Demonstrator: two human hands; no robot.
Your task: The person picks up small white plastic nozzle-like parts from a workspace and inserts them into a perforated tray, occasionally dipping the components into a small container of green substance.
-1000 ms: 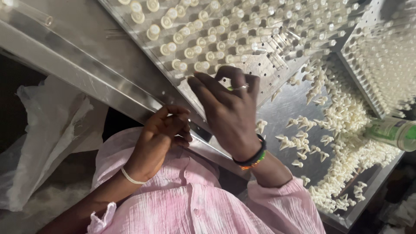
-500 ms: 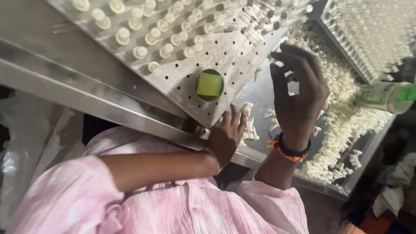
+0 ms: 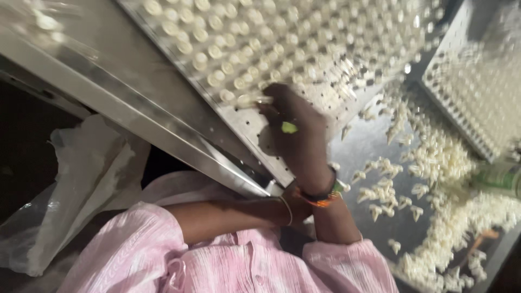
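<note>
Right hand (image 3: 296, 135) grip pinching white cap on perforated steel tray (image 3: 244, 125); left grip hidden.

My perforated tray (image 3: 255, 130) is bare sheet metal, brushed and dully shiny, as is the bench (image 3: 369, 146). The small caps (image 3: 445, 157) look like matt cream plastic. My sleeve (image 3: 141, 255) is soft, crinkled pink cloth; the bag (image 3: 81, 184) is thin, glossy plastic.
</note>
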